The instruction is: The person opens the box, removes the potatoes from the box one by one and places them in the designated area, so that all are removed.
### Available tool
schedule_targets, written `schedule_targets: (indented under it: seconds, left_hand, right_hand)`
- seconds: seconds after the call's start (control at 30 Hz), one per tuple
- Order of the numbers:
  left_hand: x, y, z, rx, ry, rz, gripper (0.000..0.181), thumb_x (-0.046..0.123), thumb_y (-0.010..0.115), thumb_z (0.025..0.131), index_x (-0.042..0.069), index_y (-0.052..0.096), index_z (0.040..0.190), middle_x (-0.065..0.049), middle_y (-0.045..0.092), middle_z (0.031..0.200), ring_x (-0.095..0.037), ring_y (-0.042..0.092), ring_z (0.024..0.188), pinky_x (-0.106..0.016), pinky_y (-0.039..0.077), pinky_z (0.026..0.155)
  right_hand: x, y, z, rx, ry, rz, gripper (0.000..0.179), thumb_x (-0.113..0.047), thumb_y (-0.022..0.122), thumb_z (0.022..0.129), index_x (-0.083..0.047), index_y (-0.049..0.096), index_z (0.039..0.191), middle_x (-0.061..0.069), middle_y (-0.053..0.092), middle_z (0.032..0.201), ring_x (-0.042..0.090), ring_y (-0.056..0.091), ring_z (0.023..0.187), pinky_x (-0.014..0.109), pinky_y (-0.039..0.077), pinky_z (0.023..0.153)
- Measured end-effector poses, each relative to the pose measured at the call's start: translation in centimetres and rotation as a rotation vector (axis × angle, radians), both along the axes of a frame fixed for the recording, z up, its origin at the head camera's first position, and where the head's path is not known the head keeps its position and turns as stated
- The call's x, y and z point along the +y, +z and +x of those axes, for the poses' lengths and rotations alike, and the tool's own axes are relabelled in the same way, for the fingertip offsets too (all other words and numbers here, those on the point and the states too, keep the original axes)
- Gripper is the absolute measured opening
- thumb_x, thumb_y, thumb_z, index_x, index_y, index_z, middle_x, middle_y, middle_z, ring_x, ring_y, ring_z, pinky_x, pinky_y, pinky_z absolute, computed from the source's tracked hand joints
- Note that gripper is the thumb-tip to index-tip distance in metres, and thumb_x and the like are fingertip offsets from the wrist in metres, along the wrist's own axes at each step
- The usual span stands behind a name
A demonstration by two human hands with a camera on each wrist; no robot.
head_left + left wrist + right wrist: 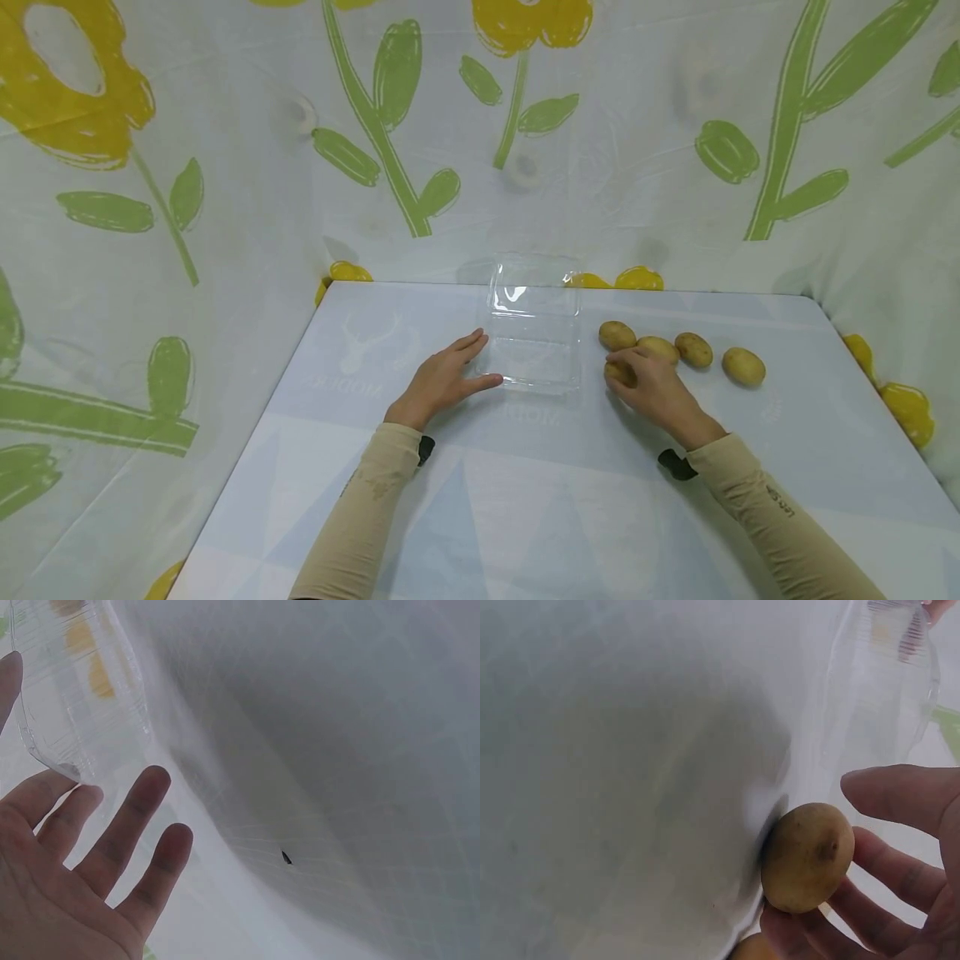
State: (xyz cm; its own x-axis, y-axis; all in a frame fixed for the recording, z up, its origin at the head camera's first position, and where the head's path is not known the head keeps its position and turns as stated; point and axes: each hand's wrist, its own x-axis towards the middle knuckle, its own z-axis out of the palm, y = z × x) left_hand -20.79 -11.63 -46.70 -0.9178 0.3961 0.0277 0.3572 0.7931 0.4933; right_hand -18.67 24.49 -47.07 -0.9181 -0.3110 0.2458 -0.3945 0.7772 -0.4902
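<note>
A clear plastic clamshell container [534,360] stands on the table with its lid [528,287] raised at the back. At its left side is my left hand [438,385], fingers extended and spread; in the left wrist view some fingertips reach the container's [82,705] edge. My right hand [660,398] has its fingers curled round a potato [619,373] right of the container. The right wrist view shows this potato [808,857] against the tabletop, fingers at its side and the thumb slightly apart from it.
More potatoes lie near the right hand: one behind [617,335], one partly hidden by the hand [660,347], and two farther right [693,350], [744,367]. A flower-print curtain [630,167] hangs along the table's [540,525] back edge.
</note>
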Motion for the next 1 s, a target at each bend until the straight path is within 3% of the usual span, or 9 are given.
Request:
schedule_targets:
  seconds: [0.43,0.83,1.0]
  left_hand:
    - [0.22,-0.08,-0.01,0.0,0.002,-0.003,0.09,0.066,0.067,0.088,0.02,0.036,0.159,0.007,0.03,0.164,-0.017,0.033,0.148,-0.043,0.035,0.116]
    - [0.25,-0.07,-0.05,0.01,-0.01,-0.001,0.09,0.067,0.065,0.088,0.019,0.036,0.159,0.006,0.03,0.164,-0.018,0.034,0.148,-0.043,0.035,0.117]
    - [0.27,-0.07,0.0,0.02,-0.003,-0.017,0.089,0.066,0.066,0.089,0.018,0.038,0.158,0.005,0.032,0.164,-0.021,0.037,0.146,-0.045,0.038,0.114]
  right_hand:
    - [-0.06,0.17,0.1,-0.028,-0.013,-0.023,0.031,-0.007,0.073,0.09,0.003,0.069,0.12,0.02,0.066,0.12,0.032,0.061,0.107,0.047,0.052,0.088]
    - [0.0,0.54,0.19,0.027,0.0,-0.033,0.028,-0.005,0.072,0.091,0.002,0.07,0.118,0.018,0.067,0.119,0.034,0.061,0.112,0.051,0.051,0.094]
    - [0.19,0.88,0.54,0.025,-0.025,-0.04,0.032,-0.012,0.074,0.093,0.0,0.068,0.122,0.018,0.066,0.118,0.036,0.059,0.114,0.054,0.048,0.097]
